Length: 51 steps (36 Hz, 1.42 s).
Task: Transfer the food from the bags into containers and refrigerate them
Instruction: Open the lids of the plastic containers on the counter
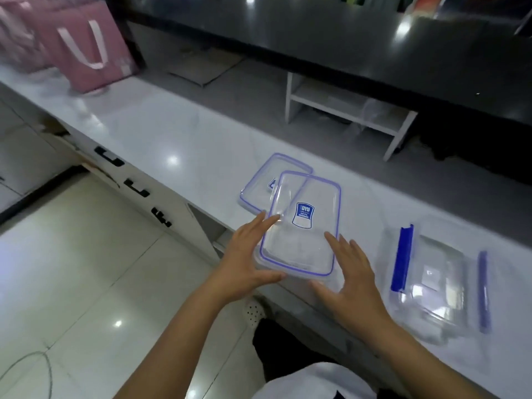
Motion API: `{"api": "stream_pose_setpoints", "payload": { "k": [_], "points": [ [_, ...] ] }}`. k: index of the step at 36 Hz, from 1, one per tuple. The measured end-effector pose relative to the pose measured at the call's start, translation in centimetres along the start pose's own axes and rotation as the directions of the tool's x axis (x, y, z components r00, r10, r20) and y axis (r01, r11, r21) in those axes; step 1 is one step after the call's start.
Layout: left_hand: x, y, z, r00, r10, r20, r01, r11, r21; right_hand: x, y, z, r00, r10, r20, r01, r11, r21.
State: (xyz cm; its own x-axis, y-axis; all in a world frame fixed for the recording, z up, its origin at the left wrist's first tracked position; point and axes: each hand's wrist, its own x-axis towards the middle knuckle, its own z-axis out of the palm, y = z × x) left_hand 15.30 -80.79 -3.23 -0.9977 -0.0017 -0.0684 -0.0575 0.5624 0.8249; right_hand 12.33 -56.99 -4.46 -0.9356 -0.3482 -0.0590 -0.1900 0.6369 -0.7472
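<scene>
**Containers being readied, food not yet out of the bags**

At far left the pink bags (86, 50) stand on the white tabletop (161, 131), well apart from the hands; whatever food they hold cannot be seen. By my reading the step in hand is preparation: opening or laying out the containers before any transfer.

The left hand (247, 263) rests with straight, spread fingers (266, 223) against the left edge of the clear lid (302, 223) with the blue seal, thumb along its near corner. A second lid (264, 182) lies partly under it, farther back. The right hand (351, 277) lies flat and wide at the lid's right side, gripping nothing.

At right sits a clear container (434, 280) with blue clasps (401, 257) flipped open; it looks empty, though glare makes that uncertain.

The next move likely calls for setting the lid aside and fetching a bag.
</scene>
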Motion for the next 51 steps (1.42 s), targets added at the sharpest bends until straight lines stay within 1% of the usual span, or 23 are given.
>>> {"api": "stream_pose_setpoints", "payload": {
  "k": [3,5,9,15,20,23,27,31,33,37,42,46,48,51],
  "points": [
    [3.6,-1.8,-2.1,0.999,-0.027,0.020,0.026,1.000,0.016,3.9,0.0,2.3,0.999,0.038,0.006,-0.038,0.999,0.013],
    [6.3,-3.0,-3.4,0.997,-0.048,0.056,0.047,0.999,0.024,6.5,0.0,3.6,0.998,0.069,0.002,-0.069,0.997,0.038],
    [11.5,-5.2,-5.8,0.986,-0.053,0.157,0.034,0.992,0.124,10.9,-0.3,5.7,0.991,0.133,-0.009,-0.132,0.990,0.042],
    [17.1,-7.4,-7.9,0.961,-0.071,0.267,-0.002,0.965,0.262,15.1,-1.1,8.5,0.975,0.219,-0.046,-0.221,0.975,-0.039],
    [18.6,-9.8,-8.5,0.950,-0.075,0.303,-0.026,0.948,0.316,15.7,-1.0,10.1,0.972,0.234,-0.033,-0.236,0.964,-0.125],
    [19.0,-11.2,-8.5,0.943,-0.053,0.330,-0.072,0.932,0.356,15.6,-1.0,11.0,0.971,0.238,-0.033,-0.240,0.953,-0.186],
    [19.3,-12.1,-8.2,0.947,0.012,0.322,-0.118,0.943,0.312,15.8,-1.4,11.2,0.954,0.294,-0.066,-0.301,0.940,-0.161],
    [19.5,-12.2,-7.5,0.946,0.073,0.317,-0.170,0.942,0.288,15.8,-1.9,10.3,0.941,0.331,-0.068,-0.338,0.932,-0.134],
    [19.7,-12.3,-7.2,0.942,0.106,0.318,-0.196,0.943,0.268,15.8,-2.1,9.7,0.924,0.376,-0.069,-0.382,0.913,-0.144],
    [20.0,-12.7,-6.5,0.917,0.144,0.373,-0.248,0.936,0.249,15.0,-2.5,9.1,0.878,0.471,-0.080,-0.476,0.850,-0.223],
    [19.8,-12.8,-5.8,0.858,0.190,0.478,-0.320,0.925,0.206,13.0,-2.7,8.6,0.833,0.544,-0.100,-0.551,0.800,-0.240],
    [19.4,-12.0,-5.8,0.829,0.144,0.541,-0.318,0.917,0.243,11.7,-3.3,8.1,0.812,0.574,-0.111,-0.582,0.778,-0.235],
    [18.8,-10.8,-5.8,0.827,0.134,0.546,-0.312,0.918,0.246,10.9,-3.8,7.7,0.806,0.572,-0.151,-0.592,0.778,-0.210],
    [16.8,-8.4,-5.3,0.830,0.195,0.523,-0.339,0.920,0.196,8.4,-4.5,6.8,0.787,0.558,-0.264,-0.607,0.777,-0.167]
  ]
}}
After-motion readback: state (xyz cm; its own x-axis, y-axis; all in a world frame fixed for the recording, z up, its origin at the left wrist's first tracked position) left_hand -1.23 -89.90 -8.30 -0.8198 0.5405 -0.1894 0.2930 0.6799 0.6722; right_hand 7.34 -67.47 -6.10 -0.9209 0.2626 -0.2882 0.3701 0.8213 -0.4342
